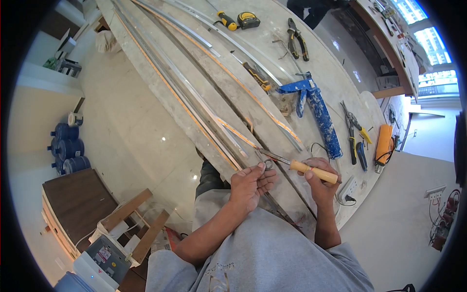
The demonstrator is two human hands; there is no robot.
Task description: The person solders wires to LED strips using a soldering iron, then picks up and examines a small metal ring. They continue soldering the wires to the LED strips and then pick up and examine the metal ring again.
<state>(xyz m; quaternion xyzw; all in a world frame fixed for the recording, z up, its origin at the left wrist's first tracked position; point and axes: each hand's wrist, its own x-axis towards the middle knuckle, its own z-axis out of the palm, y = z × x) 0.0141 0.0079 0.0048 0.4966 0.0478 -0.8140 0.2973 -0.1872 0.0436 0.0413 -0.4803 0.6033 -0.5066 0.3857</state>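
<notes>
My right hand is wrapped round the wooden handle of a tool, whose thin metal shaft points up and left. Just left of it, my left hand pinches a small grey metal piece between thumb and fingers, close to the tool's shaft. Beyond both hands, long metal strips with orange-striped lengths lie along the worktable. A blue caulking gun rests to the right of the strips.
Pliers, a tape measure, a yellow-black screwdriver, a knife, snips and an orange tool lie on the table. A power strip sits near the right edge. Blue water bottles stand left.
</notes>
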